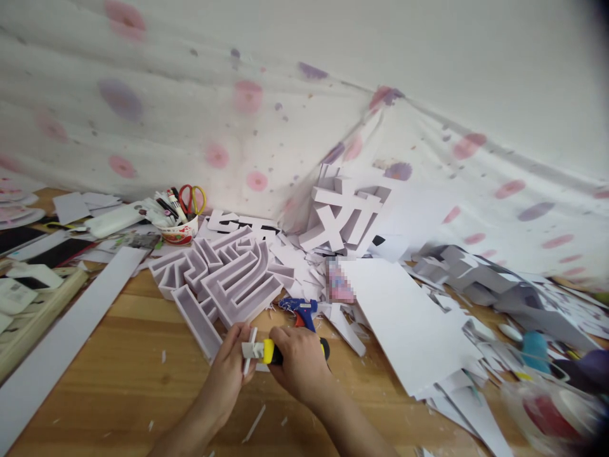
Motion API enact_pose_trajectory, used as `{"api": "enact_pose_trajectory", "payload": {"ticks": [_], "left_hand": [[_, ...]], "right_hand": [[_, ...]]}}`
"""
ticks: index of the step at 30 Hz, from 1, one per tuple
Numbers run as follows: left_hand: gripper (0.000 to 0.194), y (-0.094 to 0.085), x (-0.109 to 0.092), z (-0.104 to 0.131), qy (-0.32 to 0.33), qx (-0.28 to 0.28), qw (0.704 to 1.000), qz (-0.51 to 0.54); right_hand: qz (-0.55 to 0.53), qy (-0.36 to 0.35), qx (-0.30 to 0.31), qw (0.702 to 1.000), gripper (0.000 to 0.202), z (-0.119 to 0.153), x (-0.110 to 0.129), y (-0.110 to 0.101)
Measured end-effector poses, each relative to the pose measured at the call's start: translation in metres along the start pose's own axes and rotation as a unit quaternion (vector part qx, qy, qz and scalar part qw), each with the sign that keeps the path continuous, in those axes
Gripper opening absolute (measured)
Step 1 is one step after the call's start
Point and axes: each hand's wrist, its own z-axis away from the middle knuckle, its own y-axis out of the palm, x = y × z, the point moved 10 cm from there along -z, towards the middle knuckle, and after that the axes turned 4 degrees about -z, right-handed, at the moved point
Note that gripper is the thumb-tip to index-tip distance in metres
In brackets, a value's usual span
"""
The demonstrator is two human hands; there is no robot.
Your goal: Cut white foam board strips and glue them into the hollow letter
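Observation:
My right hand (299, 362) is closed round a yellow and black utility knife (269, 351), its blade pointing left. In my left hand (231, 355) is a narrow white foam board strip (251, 343), pinched upright. The blade lies across the strip. Just beyond my hands sits a hollow white foam board character (238, 285), its raised walls standing open side up. A blue glue gun (301, 307) with an orange-red trigger rests on the table past my right hand.
Wooden table (118, 368) carries small offcuts. At left are a long white strip (80, 343) and a tub of pens and scissors (178, 228). A standing white character (345, 216) is at the back. To the right lie a white board (404, 317), scraps and a plastic container (547, 406).

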Motion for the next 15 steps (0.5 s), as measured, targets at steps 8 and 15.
{"api": "enact_pose_trajectory", "payload": {"ticks": [8, 15], "left_hand": [[0.045, 0.0031, -0.0055, 0.0047, 0.007, 0.007, 1.0, -0.002], [0.045, 0.004, -0.0065, 0.0064, 0.025, 0.025, 0.999, -0.029]], "right_hand": [[-0.01, -0.028, -0.021, 0.999, 0.01, 0.0002, 0.0049, -0.0038], [-0.009, -0.005, -0.04, 0.999, 0.01, -0.0061, -0.0003, -0.005]]}}
